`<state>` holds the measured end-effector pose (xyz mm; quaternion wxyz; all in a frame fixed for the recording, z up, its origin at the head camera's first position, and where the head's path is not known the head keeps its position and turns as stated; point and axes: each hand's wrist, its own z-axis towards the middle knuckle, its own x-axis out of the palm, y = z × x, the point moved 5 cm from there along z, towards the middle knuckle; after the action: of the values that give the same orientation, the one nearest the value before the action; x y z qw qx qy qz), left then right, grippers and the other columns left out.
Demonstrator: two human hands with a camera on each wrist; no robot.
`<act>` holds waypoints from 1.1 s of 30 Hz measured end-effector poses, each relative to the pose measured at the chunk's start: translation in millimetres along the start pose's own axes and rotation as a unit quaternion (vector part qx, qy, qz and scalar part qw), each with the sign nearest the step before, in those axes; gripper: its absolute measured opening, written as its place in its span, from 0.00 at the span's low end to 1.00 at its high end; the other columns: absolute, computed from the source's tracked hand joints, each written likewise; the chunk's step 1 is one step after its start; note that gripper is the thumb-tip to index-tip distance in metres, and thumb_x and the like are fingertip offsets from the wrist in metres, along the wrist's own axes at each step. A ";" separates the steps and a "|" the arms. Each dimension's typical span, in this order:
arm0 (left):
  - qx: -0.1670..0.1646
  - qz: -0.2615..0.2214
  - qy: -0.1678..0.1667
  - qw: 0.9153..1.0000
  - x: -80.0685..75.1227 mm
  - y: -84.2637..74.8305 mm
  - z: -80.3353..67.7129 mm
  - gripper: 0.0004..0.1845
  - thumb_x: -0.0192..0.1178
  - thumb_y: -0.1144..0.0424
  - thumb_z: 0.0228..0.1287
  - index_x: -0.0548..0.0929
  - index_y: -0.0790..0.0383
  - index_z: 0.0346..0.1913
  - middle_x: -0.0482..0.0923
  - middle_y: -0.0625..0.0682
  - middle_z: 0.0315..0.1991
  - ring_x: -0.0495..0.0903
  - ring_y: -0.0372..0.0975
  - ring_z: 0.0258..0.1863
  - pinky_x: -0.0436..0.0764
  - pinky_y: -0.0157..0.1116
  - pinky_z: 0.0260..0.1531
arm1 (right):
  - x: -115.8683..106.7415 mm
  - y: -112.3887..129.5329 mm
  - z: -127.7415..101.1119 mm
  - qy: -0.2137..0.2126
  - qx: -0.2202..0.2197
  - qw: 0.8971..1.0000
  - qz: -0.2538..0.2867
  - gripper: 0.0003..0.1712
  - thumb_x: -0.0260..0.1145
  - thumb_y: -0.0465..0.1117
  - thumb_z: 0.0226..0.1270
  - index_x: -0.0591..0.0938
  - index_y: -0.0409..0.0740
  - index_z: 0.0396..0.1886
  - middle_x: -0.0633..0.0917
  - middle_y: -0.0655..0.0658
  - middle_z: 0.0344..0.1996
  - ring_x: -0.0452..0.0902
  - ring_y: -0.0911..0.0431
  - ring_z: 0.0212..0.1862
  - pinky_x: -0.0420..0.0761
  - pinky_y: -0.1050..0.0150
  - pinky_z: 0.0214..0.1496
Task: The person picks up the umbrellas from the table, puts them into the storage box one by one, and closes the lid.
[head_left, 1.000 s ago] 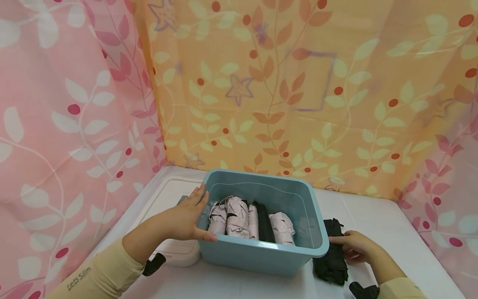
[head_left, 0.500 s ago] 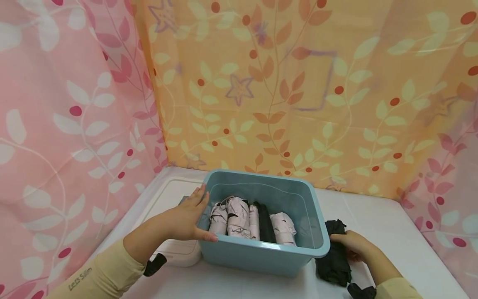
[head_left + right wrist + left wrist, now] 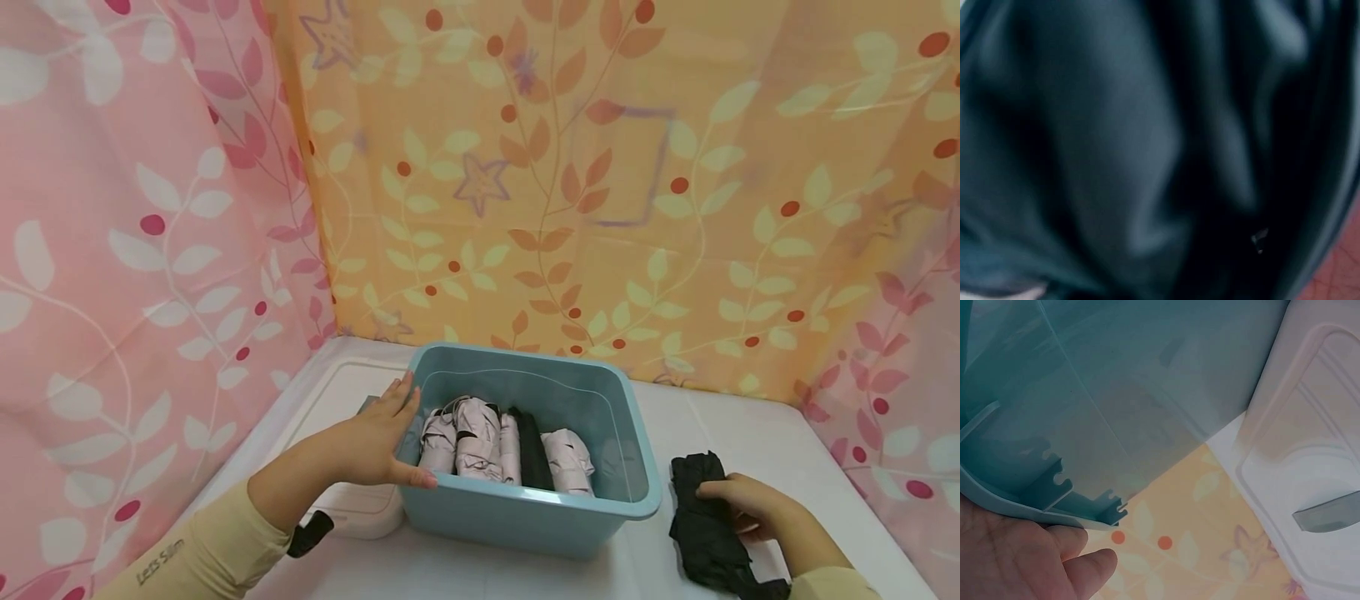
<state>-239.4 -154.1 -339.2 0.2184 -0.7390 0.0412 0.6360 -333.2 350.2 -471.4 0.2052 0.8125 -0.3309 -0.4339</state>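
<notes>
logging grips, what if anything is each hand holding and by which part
The right hand holds the black fabric bundle by its right side, thumb on top; the left hand rests on the blue bin's rim.

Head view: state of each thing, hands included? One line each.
Blue bin: upright, uncovered, partly filled
White lid: off, lying left of the bin
Pale pink rolls: rolled, inside the bin
Black roll: inside, between pale pink rolls
Black fabric bundle: bunched, outside the bin
Left hand: spread, at the bin's rim
Right hand: gripping the black fabric bundle
</notes>
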 end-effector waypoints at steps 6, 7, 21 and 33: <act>0.002 0.001 0.001 1.000 1.6 1.6 0.1 0.66 0.50 0.22 0.38 0.41 0.65 0.71 0.26 0.58 0.72 0.29 0.49 0.70 0.47 0.54 0.64 | -4.7 -8.0 -4.7 0.011 0.001 1.000 -0.001 0.49 0.57 0.59 0.60 0.51 0.20 0.58 0.72 0.29 0.38 0.75 0.47 0.36 0.79 0.54 0.35; 0.002 0.000 0.001 1.000 1.7 1.9 0.0 0.66 0.50 0.22 0.38 0.41 0.65 0.71 0.26 0.58 0.72 0.29 0.49 0.70 0.47 0.54 0.64 | -4.6 -9.2 -5.6 0.011 0.003 1.000 0.001 0.50 0.57 0.59 0.60 0.50 0.19 0.58 0.72 0.30 0.38 0.75 0.47 0.35 0.79 0.55 0.35; 0.000 -0.012 -0.002 1.000 3.7 3.5 -2.0 0.67 0.52 0.22 0.37 0.41 0.65 0.71 0.27 0.58 0.72 0.29 0.49 0.70 0.47 0.55 0.64 | 6.8 -10.5 -2.9 -0.007 0.006 1.000 0.019 0.42 0.57 0.59 0.59 0.61 0.23 0.51 0.77 0.37 0.33 0.76 0.48 0.34 0.78 0.55 0.34; 0.001 -0.009 -0.004 1.000 1.6 2.3 0.1 0.67 0.51 0.22 0.37 0.40 0.65 0.71 0.26 0.58 0.72 0.29 0.49 0.70 0.47 0.55 0.64 | 3.9 2.8 -6.0 0.017 -0.024 0.998 0.046 0.45 0.59 0.54 0.62 0.53 0.19 0.56 0.77 0.34 0.37 0.79 0.46 0.37 0.79 0.50 0.38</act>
<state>-240.0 -155.8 -341.3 0.2250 -0.7369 0.0338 0.6365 -327.6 345.8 -468.7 0.2499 0.7984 -0.3543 -0.4179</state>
